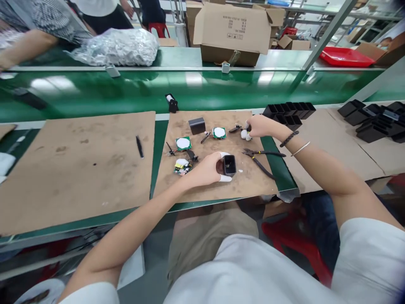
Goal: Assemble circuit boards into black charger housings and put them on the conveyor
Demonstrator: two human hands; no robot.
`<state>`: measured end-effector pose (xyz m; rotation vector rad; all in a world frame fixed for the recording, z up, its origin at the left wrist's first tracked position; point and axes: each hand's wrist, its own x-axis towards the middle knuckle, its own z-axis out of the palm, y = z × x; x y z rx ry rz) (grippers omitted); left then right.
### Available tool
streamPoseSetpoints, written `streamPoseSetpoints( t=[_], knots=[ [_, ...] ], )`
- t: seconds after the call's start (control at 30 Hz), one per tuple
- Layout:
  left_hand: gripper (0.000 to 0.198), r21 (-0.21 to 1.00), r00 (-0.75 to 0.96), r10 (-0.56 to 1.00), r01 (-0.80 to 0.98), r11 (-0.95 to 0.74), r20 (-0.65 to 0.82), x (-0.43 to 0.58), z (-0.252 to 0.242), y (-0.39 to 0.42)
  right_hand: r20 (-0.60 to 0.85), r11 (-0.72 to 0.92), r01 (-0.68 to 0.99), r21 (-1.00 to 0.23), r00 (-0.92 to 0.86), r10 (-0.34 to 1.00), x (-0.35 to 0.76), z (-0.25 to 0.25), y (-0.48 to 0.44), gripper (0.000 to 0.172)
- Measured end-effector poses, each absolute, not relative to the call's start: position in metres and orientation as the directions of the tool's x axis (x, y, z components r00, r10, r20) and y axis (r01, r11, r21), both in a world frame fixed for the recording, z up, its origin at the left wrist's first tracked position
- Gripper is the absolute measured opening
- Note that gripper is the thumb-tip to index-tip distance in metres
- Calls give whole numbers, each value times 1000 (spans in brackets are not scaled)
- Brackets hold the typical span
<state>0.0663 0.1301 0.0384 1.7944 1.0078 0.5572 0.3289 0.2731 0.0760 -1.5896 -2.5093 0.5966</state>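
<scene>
A green desk (160,143) is covered by a brown cardboard mat (202,185). Near the mat's middle, a black square plastic housing (229,164) is held in the closed grip of the left hand (207,169). Black-handled pliers (262,158) are laid just beside it. At the mat's far edge, a small dark wired part (236,128) is pinched by the right hand (259,126), near a green circuit board with a white disc (219,133).

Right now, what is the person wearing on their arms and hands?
Short white sleeves end above the elbows, so both arms are bare. The left hand and the right hand have white fingertip covers. The right wrist has a dark braided bracelet and a thin silver bangle.
</scene>
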Motion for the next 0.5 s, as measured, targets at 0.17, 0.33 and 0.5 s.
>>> streamPoseSetpoints(
  t=[0.17,0.33,0.5],
  knots=[
    [67,883,315,935,376,-280,162,53,52,93,68,278,413,-867,-454,888,320,79,234,25],
    [59,786,224,901,441,-433,371,41,65,57,325,287,-183,-940,-227,918,280,69,122,51],
    [61,640,271,805,497,-587,528,33,82,40,623,621,-88,-779,-232,747,246,73,61,54]
  ],
)
